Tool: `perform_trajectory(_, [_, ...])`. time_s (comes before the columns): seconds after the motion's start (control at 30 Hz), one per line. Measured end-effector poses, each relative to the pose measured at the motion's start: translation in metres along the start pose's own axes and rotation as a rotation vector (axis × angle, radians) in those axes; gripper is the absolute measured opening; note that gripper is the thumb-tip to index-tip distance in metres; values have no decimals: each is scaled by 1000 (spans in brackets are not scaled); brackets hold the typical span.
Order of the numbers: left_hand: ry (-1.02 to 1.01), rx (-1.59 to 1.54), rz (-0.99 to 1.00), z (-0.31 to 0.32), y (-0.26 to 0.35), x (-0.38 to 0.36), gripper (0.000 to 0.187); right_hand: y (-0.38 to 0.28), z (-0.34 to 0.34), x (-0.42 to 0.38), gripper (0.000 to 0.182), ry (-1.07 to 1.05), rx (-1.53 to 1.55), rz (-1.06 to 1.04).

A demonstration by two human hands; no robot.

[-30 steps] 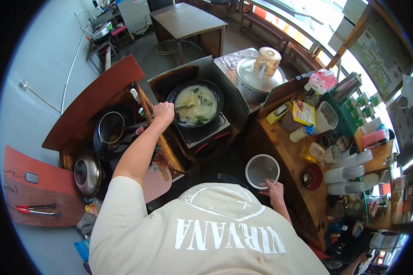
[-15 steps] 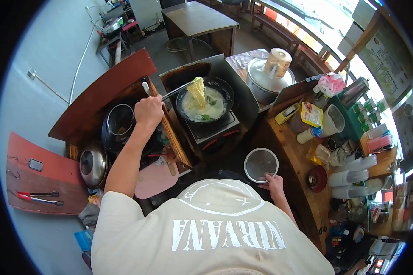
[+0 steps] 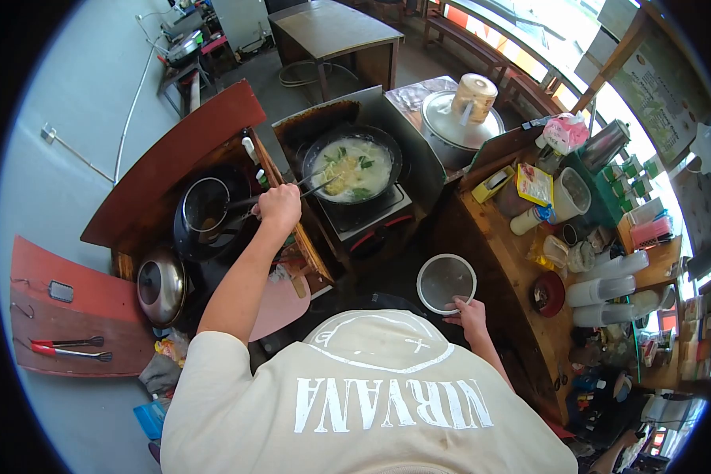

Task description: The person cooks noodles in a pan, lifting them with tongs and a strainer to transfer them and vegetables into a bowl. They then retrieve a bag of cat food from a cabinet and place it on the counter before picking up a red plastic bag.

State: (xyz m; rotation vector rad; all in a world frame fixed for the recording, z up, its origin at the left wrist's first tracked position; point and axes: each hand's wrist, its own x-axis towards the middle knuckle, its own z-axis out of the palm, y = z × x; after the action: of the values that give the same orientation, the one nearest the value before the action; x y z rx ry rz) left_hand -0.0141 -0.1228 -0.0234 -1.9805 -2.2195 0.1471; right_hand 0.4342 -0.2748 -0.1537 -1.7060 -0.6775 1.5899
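My left hand (image 3: 279,208) is closed round metal tongs (image 3: 314,189), whose two arms reach into a dark wok (image 3: 397,158). Pale broth fills the wok, with yellowish noodles (image 3: 341,180) near the tong tips and green leaves (image 3: 365,162) floating in it. Beneath the wok is a stove (image 3: 371,217). Low in front of my body, my right hand (image 3: 470,314) grips the edge of a round, pale-rimmed bowl (image 3: 446,283); its inside looks grey and see-through. Part of the fingers lies under the bowl's rim.
Metal shields (image 3: 423,146) surround the stove. Left are another pan (image 3: 205,205), a lidded pot (image 3: 159,286) and a pink board (image 3: 280,304). A large lidded pot (image 3: 460,130) stands behind right. The right counter (image 3: 502,257) carries containers, a red bowl (image 3: 547,294) and plastic cups (image 3: 600,292).
The noodles, lifted above the broth before, are now down in the wok. My left hand has moved right and slightly lower with the tongs. The right hand still holds the bowl.
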Motion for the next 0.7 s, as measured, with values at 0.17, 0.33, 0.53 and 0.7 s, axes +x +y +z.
perform_trajectory(0.17, [5,18,-20,10,-7,-10,16,11,-2,-2,26,25,24,5])
perform_trajectory(0.33, [-18,54,75,19,-10,-24,16,13,-1,-6,24,51,33,8])
perform_trajectory(0.53, [25,3,13,26,-8,-39,27,16,0,-2,25,34,34,21])
perform_trajectory(0.7, [-24,9,-26,25,-7,-46,28,16,5,3,25,43,42,24])
